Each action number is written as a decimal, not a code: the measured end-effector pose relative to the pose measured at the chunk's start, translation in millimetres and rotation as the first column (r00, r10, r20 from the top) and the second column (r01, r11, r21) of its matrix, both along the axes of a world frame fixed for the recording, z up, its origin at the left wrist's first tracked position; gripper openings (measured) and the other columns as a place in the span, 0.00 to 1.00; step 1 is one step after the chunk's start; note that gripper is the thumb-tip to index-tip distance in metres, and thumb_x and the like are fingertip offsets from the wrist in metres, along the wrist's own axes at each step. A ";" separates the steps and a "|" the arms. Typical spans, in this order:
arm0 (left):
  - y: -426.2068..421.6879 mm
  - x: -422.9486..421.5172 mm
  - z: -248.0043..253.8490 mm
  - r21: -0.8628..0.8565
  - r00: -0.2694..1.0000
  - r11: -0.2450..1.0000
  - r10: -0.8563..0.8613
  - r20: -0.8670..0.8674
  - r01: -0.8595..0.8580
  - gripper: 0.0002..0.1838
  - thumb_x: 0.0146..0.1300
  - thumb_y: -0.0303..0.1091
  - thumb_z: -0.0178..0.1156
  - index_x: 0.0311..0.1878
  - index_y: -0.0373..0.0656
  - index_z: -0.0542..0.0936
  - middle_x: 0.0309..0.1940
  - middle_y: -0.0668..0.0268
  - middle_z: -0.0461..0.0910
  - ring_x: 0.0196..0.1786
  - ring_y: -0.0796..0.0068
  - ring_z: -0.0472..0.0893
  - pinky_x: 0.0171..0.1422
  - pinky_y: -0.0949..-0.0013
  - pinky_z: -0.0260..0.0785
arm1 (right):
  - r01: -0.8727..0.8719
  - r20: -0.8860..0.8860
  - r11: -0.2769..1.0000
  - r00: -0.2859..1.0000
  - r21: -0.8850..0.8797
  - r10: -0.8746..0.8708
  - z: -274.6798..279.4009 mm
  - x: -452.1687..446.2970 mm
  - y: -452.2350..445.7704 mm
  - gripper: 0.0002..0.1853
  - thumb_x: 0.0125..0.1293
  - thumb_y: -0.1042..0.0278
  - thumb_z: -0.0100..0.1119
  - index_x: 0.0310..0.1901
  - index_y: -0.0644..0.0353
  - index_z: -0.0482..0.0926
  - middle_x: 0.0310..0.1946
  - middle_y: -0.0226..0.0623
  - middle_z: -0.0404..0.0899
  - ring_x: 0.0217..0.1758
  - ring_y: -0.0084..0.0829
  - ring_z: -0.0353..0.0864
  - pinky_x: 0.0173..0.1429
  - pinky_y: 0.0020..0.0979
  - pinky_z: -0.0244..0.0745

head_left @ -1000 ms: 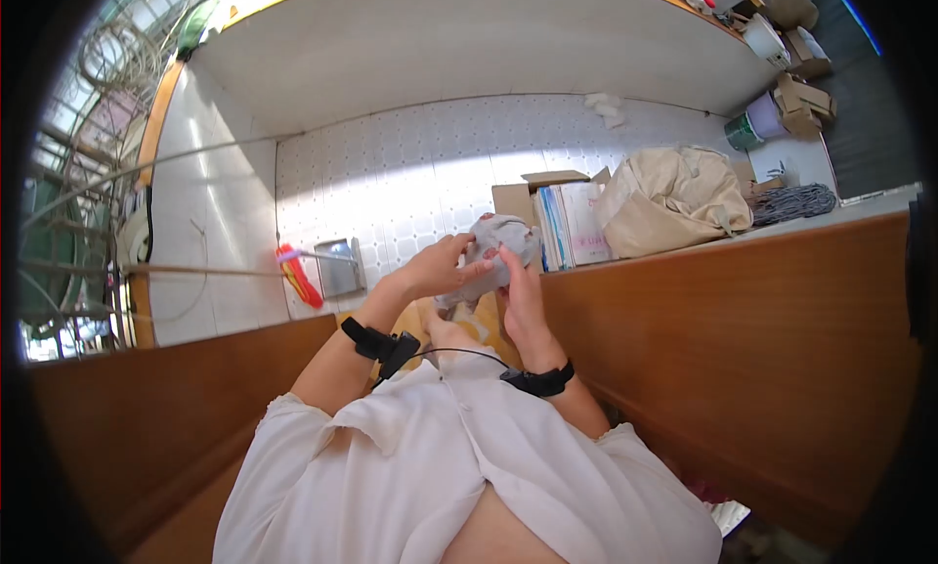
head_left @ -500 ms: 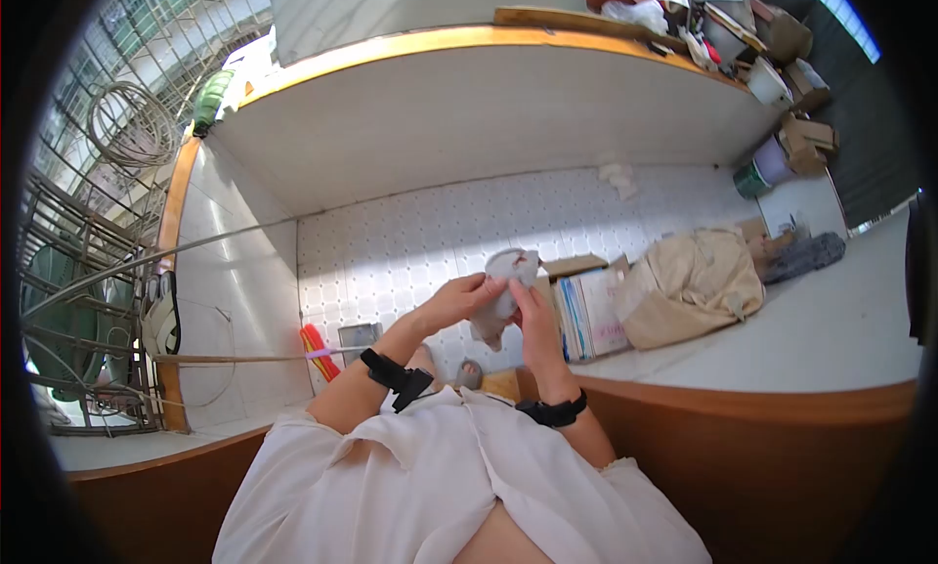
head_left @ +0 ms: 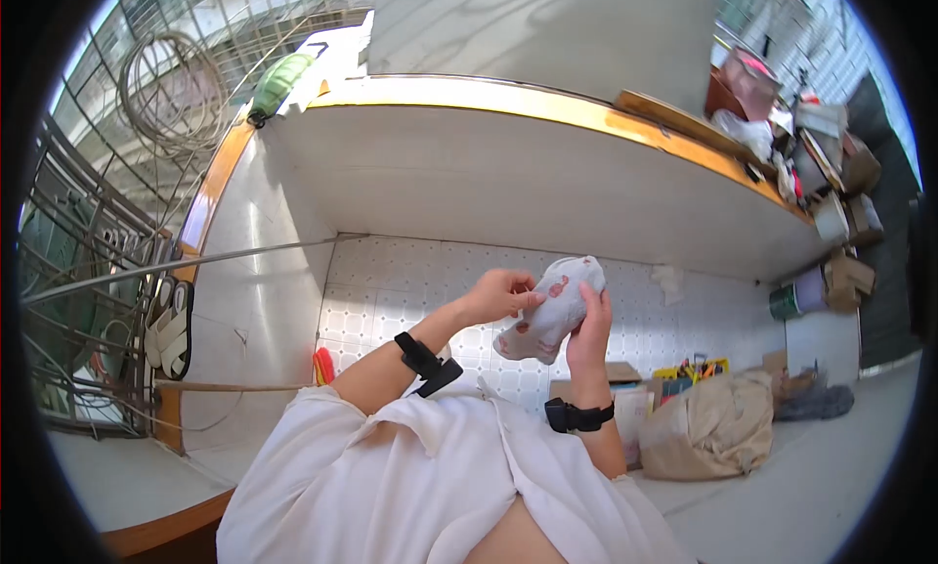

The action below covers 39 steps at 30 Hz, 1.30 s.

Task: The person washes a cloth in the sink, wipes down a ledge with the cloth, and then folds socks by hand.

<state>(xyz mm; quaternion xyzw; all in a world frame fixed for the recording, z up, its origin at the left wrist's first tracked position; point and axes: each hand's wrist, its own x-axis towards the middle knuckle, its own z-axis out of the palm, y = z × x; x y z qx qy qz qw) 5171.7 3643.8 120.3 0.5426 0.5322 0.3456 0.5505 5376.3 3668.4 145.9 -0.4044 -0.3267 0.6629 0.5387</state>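
Note:
A pale grey sock [head_left: 555,315] with reddish-brown patches hangs in front of my chest, spread fairly flat with its toe or cuff end tilted up to the right. My right hand [head_left: 588,334] grips its right side, thumb over the front and fingers behind. At its left edge is my left hand [head_left: 500,298], fingers curled and tips against the fabric. Each wrist wears a black strap; the left one carries a small black device [head_left: 430,368].
Below lies a white tiled floor [head_left: 391,285]. A beige cloth bag [head_left: 708,427], a yellow box [head_left: 699,368] and cartons stand at right. A metal rod [head_left: 195,263] crosses the left side. Sandals [head_left: 171,329] rest by the window grille; clutter fills the right end of the ledge [head_left: 469,95].
The sock has gone from bunched between both hands to spread out, showing its patches. Both hands have moved slightly right, and the camera view has shifted upward.

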 end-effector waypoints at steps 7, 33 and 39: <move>70.7 -148.6 -20.0 0.005 0.869 0.872 0.487 0.081 -0.489 0.11 0.76 0.40 0.65 0.53 0.43 0.84 0.40 0.69 0.88 0.39 0.81 0.85 0.42 0.72 0.78 | -0.081 0.094 0.988 0.993 0.133 0.068 22.1 -109.9 165.7 0.19 0.76 0.66 0.62 0.65 0.62 0.78 0.59 0.38 0.83 0.62 0.32 0.82 0.67 0.35 0.76; 293.2 -347.1 -14.9 -0.160 0.437 0.421 0.896 -0.082 -0.893 0.17 0.78 0.39 0.61 0.65 0.46 0.82 0.43 0.73 0.87 0.39 0.86 0.81 0.41 0.78 0.72 | -0.943 0.927 -0.112 0.329 0.313 -0.181 -82.2 -487.5 497.1 0.29 0.81 0.46 0.50 0.78 0.43 0.72 0.81 0.38 0.65 0.85 0.43 0.60 0.82 0.51 0.53; 343.6 -398.0 -7.6 0.342 0.290 0.443 0.863 -0.415 -0.829 0.26 0.71 0.35 0.66 0.71 0.45 0.78 0.59 0.58 0.81 0.53 0.65 0.86 0.59 0.64 0.79 | -0.918 0.927 -0.230 0.356 0.324 -0.114 -90.7 -570.2 496.2 0.28 0.83 0.47 0.44 0.80 0.41 0.70 0.82 0.39 0.65 0.85 0.41 0.60 0.83 0.52 0.52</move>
